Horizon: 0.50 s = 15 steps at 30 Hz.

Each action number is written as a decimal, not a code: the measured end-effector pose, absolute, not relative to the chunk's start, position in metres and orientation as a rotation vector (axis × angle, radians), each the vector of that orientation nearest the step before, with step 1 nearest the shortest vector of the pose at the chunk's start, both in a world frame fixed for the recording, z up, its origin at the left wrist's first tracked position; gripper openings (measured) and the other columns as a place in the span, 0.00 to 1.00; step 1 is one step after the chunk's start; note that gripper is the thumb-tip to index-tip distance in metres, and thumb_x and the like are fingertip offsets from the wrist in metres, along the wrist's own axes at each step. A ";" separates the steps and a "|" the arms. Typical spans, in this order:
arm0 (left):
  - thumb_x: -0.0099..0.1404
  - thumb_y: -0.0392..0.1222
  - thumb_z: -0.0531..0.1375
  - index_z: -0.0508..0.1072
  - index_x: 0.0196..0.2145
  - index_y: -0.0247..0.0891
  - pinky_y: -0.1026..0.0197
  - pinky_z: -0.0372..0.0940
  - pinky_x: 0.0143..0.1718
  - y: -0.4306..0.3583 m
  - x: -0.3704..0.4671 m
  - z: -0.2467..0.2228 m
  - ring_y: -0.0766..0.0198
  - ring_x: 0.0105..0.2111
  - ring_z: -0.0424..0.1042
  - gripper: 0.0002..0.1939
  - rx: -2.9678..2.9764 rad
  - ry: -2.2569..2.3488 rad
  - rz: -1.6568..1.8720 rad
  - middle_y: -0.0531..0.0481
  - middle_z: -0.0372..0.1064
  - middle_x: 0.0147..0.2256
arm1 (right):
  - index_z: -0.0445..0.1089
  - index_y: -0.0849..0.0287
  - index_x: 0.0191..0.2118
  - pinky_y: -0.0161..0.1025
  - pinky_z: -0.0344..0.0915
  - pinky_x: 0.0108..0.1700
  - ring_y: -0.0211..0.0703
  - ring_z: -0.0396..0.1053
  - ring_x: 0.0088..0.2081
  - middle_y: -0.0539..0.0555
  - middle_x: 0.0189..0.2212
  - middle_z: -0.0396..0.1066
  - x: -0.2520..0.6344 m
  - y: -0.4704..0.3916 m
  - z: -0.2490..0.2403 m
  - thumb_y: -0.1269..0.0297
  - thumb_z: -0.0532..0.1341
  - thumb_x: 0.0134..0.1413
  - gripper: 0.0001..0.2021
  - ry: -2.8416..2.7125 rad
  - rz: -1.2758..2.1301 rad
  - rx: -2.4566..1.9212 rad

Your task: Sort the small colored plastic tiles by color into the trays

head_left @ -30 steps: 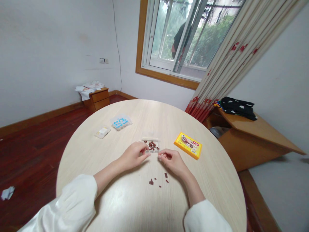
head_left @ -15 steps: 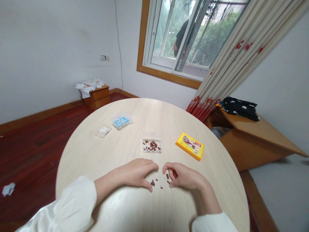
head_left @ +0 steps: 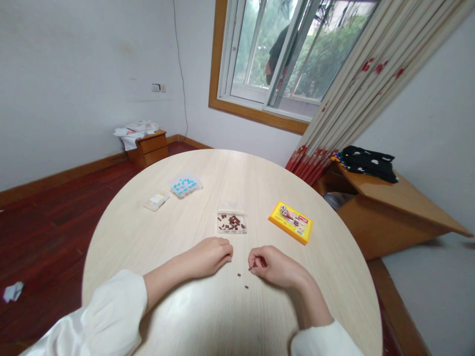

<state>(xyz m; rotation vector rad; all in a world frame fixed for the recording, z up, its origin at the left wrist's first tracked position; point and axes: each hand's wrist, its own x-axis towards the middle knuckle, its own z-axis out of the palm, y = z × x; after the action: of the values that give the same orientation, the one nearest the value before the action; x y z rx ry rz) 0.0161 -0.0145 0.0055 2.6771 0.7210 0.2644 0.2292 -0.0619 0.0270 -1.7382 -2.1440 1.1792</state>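
My left hand (head_left: 208,257) rests on the table with its fingers curled closed; whatever they hold, if anything, is hidden. Between thumb and fingers, my right hand (head_left: 276,267) pinches small dark brown toy bricks, mostly covered by the fingers. Two tiny loose brown pieces lie between the hands, a brown piece (head_left: 239,275) and a nearer brown piece (head_left: 247,287). Just beyond the hands stands an open clear plastic box (head_left: 221,230), with several brown bricks (head_left: 233,222) scattered inside.
A yellow box (head_left: 291,222) lies right of the clear box. Further left are a clear case with blue pieces (head_left: 184,186) and a small clear case (head_left: 156,201). All sit on a round wooden table (head_left: 208,316). A person (head_left: 278,54) stands outside the window.
Both hands have closed from a more open pose. The cluster of brown pieces near my left thumb and the pieces under my right hand no longer show on the table.
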 end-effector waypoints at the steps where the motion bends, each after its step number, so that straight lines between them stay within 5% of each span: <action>1: 0.66 0.37 0.52 0.70 0.33 0.35 0.62 0.60 0.33 -0.012 0.015 0.004 0.61 0.33 0.69 0.09 2.674 0.764 0.278 0.47 0.71 0.32 | 0.69 0.60 0.26 0.30 0.50 0.24 0.32 0.55 0.22 0.45 0.18 0.59 0.228 -0.062 0.027 0.75 0.58 0.44 0.04 -2.147 1.140 -1.730; 15: 0.66 0.36 0.52 0.70 0.32 0.35 0.62 0.61 0.34 -0.003 0.013 0.007 0.61 0.33 0.68 0.08 2.623 0.872 0.399 0.47 0.70 0.32 | 0.65 0.59 0.30 0.36 0.59 0.32 0.39 0.62 0.28 0.49 0.24 0.65 0.210 -0.041 0.007 0.60 0.58 0.49 0.07 -1.512 0.731 -1.347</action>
<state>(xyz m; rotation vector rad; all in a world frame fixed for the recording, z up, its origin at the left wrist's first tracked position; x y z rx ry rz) 0.0126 -0.0028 0.0070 2.6231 0.8717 0.3988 0.2102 -0.0407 0.0070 -1.3474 -1.5118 0.7306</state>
